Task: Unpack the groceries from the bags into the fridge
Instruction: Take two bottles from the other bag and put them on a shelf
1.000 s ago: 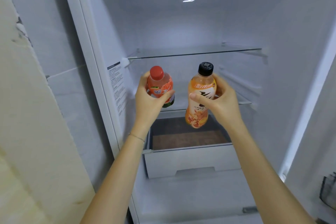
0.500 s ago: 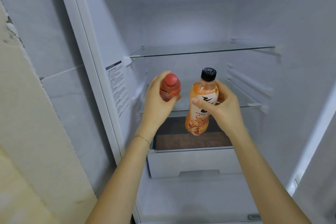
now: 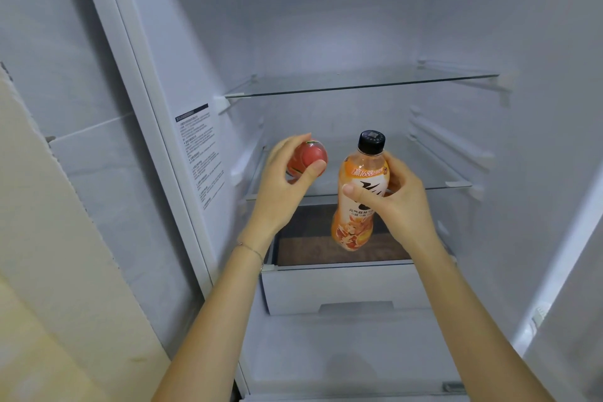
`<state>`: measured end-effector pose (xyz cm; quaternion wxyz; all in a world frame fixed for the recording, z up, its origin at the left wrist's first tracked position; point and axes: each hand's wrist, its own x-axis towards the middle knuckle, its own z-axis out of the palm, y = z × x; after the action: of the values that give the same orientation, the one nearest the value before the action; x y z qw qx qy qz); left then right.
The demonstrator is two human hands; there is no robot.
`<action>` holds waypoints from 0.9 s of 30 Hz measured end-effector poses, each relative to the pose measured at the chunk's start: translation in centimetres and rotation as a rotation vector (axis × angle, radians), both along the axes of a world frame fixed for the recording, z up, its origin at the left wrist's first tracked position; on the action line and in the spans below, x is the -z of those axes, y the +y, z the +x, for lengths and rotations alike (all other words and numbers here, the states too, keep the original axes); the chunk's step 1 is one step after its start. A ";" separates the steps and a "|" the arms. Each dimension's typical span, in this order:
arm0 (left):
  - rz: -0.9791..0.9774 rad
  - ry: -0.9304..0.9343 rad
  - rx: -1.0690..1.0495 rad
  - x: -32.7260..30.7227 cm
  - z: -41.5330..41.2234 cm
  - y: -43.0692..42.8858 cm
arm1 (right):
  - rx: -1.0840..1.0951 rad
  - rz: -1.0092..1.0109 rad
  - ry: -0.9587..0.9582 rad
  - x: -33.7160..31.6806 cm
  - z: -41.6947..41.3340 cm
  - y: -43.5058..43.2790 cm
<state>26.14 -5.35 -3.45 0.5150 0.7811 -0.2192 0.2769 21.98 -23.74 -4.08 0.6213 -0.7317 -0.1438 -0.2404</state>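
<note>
The fridge stands open in front of me. My left hand [image 3: 284,186] grips a small red-capped orange bottle [image 3: 308,158], tipped so its cap faces me, over the left end of the lower glass shelf [image 3: 434,184]. My right hand [image 3: 396,202] holds a taller orange drink bottle [image 3: 359,196] with a black cap, upright, in front of that shelf's front edge. Its base hangs above the open drawer [image 3: 346,287]. Most of the small bottle's body is hidden behind my fingers.
An upper glass shelf [image 3: 362,86] spans the fridge above the hands. Empty shelf rails [image 3: 453,143] line the right wall. A label sticker [image 3: 199,153] is on the left wall. The white drawer juts out below, showing a brown bottom. A beige panel [image 3: 49,238] fills the left.
Both hands have carried the bottles deeper toward the lower shelf. The small bottle has tipped from upright until its cap points at me. The tall bottle stayed upright.
</note>
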 end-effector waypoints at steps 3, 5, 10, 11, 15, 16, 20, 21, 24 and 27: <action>0.140 -0.033 -0.066 0.5 1.1 0.0 | 0.000 0.001 0.012 0.4 0.1 -0.2; 0.221 -0.018 -0.089 0.9 1.8 0.2 | 0.006 -0.006 0.020 0.5 0.1 -0.3; 0.404 0.023 -0.193 2.1 2.7 1.3 | 0.009 -0.008 0.035 0.9 0.2 -0.7; 0.461 0.031 -0.248 2.4 2.8 1.5 | 0.014 -0.015 0.037 0.9 0.3 -0.7; 0.454 0.063 -0.313 3.2 3.2 1.9 | 0.004 -0.026 0.051 1.0 0.5 -0.4; 0.429 0.065 -0.310 3.3 3.3 1.9 | -0.004 -0.026 0.058 1.1 0.7 -0.2; 0.334 0.067 -0.361 3.7 3.9 2.2 | -0.025 -0.030 0.061 1.7 1.2 0.3; 0.321 0.077 -0.387 3.8 4.1 2.3 | -0.027 -0.035 0.063 1.8 1.3 0.4; 0.288 0.116 -0.413 3.7 4.8 2.5 | -0.036 -0.035 0.069 1.8 1.6 0.6; 0.266 0.137 -0.393 3.3 5.5 2.5 | -0.041 -0.033 0.075 1.4 1.7 0.9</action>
<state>31.67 -2.83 -6.78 0.3577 0.8865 -0.0623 0.2869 23.69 -22.88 -5.51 0.6190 -0.7472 -0.1392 -0.1978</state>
